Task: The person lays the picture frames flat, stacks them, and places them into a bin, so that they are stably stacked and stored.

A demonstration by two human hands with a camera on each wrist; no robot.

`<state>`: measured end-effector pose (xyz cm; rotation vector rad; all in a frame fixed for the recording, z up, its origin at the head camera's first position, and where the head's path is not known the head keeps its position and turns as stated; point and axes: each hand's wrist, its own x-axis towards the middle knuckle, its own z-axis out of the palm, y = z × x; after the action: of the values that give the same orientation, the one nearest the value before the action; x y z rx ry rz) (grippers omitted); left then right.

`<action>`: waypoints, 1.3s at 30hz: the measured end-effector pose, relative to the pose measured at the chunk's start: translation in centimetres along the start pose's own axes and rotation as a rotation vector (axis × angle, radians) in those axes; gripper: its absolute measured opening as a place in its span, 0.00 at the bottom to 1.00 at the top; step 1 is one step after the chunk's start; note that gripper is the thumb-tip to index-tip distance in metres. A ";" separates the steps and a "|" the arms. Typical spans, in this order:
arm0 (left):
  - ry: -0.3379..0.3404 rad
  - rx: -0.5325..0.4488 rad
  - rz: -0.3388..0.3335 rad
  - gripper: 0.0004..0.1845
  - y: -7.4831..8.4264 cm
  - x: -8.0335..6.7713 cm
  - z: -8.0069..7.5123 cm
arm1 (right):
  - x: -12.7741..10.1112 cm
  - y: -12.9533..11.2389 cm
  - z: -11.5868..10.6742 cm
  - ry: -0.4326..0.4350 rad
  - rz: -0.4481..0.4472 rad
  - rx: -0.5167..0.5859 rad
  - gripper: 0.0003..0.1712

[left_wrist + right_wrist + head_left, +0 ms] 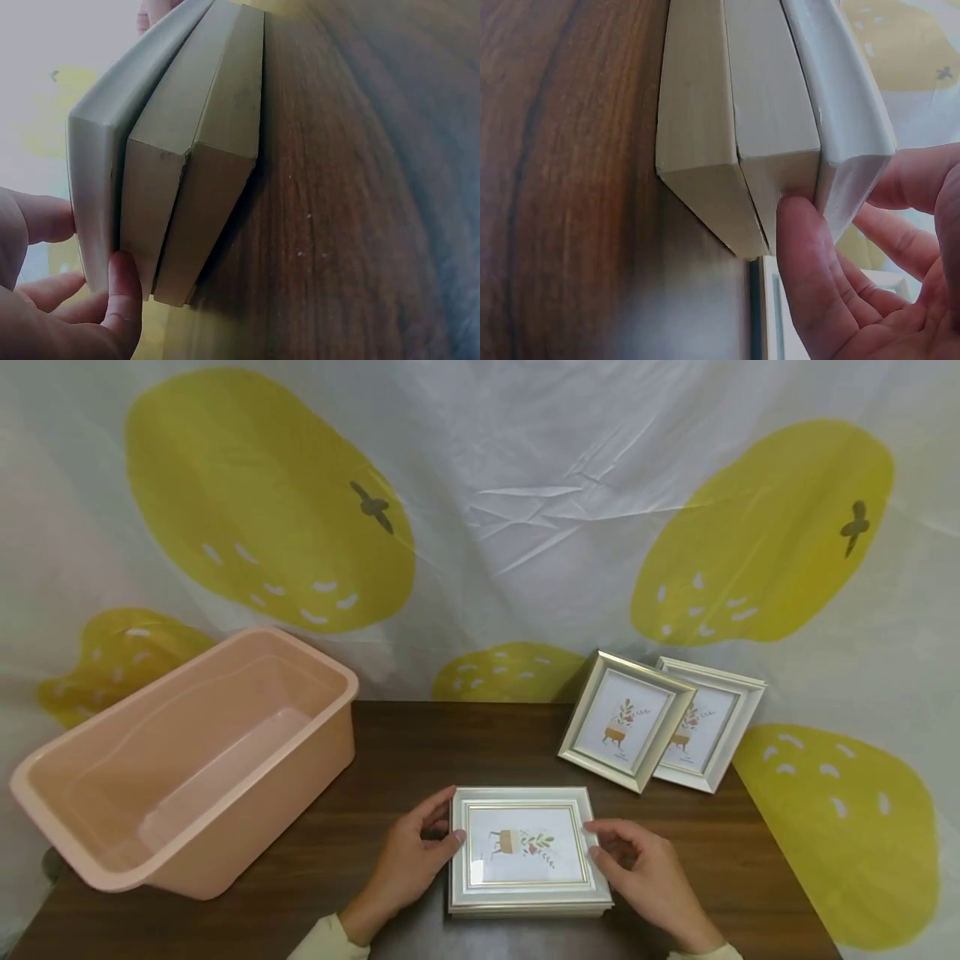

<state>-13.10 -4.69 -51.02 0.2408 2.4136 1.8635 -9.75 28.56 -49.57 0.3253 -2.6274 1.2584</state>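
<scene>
A stack of three picture frames lies flat on the table, its pale sides seen in both wrist views. The top picture frame (528,885) is silvery white with a gold inner line, and its potted-plant picture lies sideways. My left hand (411,856) holds this frame at its left edge; in the left wrist view its fingers (124,292) touch the frame's side. At the opposite edge my right hand (651,868) holds the same frame. In the right wrist view one of its fingertips (799,217) reaches the middle frame (772,82), just under the top one.
To the left stands a pink plastic tub (277,810) with nothing visible inside. Two more frames, one gold-edged (581,727) and one white (738,727), lean overlapping at the back right. Behind the dark wooden table (450,743) hangs a lemon-print cloth (517,527).
</scene>
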 end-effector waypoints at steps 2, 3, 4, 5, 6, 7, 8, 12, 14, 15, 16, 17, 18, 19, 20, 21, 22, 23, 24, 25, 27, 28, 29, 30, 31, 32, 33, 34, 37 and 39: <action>-0.006 0.015 0.005 0.33 -0.1 0.1 -0.1 | 0.1 0.1 0.0 -0.002 -0.010 0.003 0.17; -0.009 0.016 0.009 0.33 -0.1 0.2 -0.1 | 0.1 0.2 0.0 -0.004 -0.017 0.005 0.17; -0.014 0.016 0.012 0.33 -0.1 0.2 -0.1 | 0.1 0.2 0.0 -0.010 -0.023 0.011 0.17; -0.019 0.019 0.014 0.33 -0.1 0.2 -0.1 | 0.1 0.3 -0.1 -0.020 -0.028 0.023 0.17; -0.027 0.029 0.015 0.33 -0.1 0.2 -0.2 | 0.1 0.3 -0.1 -0.031 -0.027 0.036 0.16; -0.036 0.039 0.017 0.33 -0.1 0.1 -0.2 | 0.1 0.4 -0.2 -0.044 -0.023 0.051 0.16; -0.047 0.045 0.019 0.33 -0.1 0.1 -0.2 | 0.0 0.5 -0.3 -0.058 -0.019 0.067 0.16; -0.072 0.063 0.023 0.33 0.0 -0.1 0.0 | 0.0 0.7 -0.6 -0.105 -0.009 0.115 0.16; -0.062 0.064 0.020 0.33 -0.1 -0.1 0.0 | 0.0 0.8 -0.8 -0.111 -0.011 0.113 0.17; -0.051 0.065 0.016 0.32 -0.1 -0.1 0.1 | 0.1 0.8 -0.8 -0.110 -0.012 0.110 0.17; -0.039 0.067 0.015 0.32 -0.1 -0.1 0.1 | 0.2 0.8 -0.9 -0.107 -0.014 0.101 0.17; -0.027 0.072 0.010 0.31 -0.1 -0.1 0.1 | 0.2 0.8 -0.9 -0.101 -0.017 0.087 0.17; -0.016 0.083 0.009 0.30 -0.1 -0.1 0.2 | 0.3 0.8 -1.0 -0.096 -0.021 0.073 0.17; -0.007 0.088 0.003 0.30 -0.1 -0.1 0.2 | 0.4 0.7 -1.0 -0.092 -0.027 0.066 0.18; 0.001 0.090 0.001 0.29 -0.1 -0.2 0.2 | 0.6 0.7 -1.0 -0.085 -0.034 0.052 0.18; 0.005 0.093 0.000 0.28 -0.1 -0.2 0.2 | 0.7 0.6 -1.1 -0.079 -0.041 0.042 0.17; 0.008 0.094 0.000 0.28 -0.1 -0.2 0.2 | 0.8 0.6 -1.1 -0.074 -0.049 0.029 0.17; 0.008 0.095 0.000 0.27 -0.1 -0.3 0.2 | 1.0 0.5 -1.2 -0.069 -0.057 0.019 0.17; 0.008 0.092 0.005 0.27 -0.1 -0.3 0.2 | 1.2 0.5 -1.2 -0.065 -0.065 0.015 0.17; 0.006 0.085 0.006 0.27 -0.1 -0.3 0.2 | 1.3 0.4 -1.3 -0.058 -0.073 0.007 0.17; -0.002 0.078 0.019 0.27 -0.1 -0.3 0.2 | 1.7 0.2 -1.4 -0.044 -0.083 -0.002 0.17; -0.006 0.075 0.028 0.27 -0.2 -0.3 0.2 | 1.9 0.2 -1.5 -0.036 -0.089 -0.006 0.17; -0.010 0.073 0.030 0.27 -0.2 -0.2 0.2 | 2.1 0.1 -1.6 -0.027 -0.096 -0.010 0.17; -0.012 0.067 0.030 0.27 -0.2 -0.2 0.1 | 2.3 -0.1 -1.8 -0.018 -0.101 -0.012 0.17; -0.013 0.068 0.028 0.27 -0.3 -0.2 0.1 | 2.5 -0.2 -1.9 -0.009 -0.106 -0.013 0.17; -0.013 0.067 0.028 0.27 -0.3 -0.2 0.1 | 2.7 -0.4 -2.1 -0.001 -0.111 -0.009 0.17; -0.014 0.062 0.019 0.27 -0.4 -0.3 0.1 | 2.9 -0.6 -2.3 0.007 -0.113 -0.002 0.17; -0.013 0.060 0.018 0.27 -0.4 -0.3 0.1 | 3.1 -0.7 -2.5 0.016 -0.114 0.007 0.17; -0.012 0.060 0.016 0.27 -0.4 -0.2 0.0 | 3.8 -1.2 -2.9 0.038 -0.100 0.047 0.15; -0.014 0.055 0.021 0.27 -0.3 -0.2 0.0 | 4.2 -1.5 -3.2 0.052 -0.088 0.070 0.15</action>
<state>-12.96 -4.81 -51.34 0.2834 2.4646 1.7997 -13.02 29.71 -45.31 0.4092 -2.5010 1.3146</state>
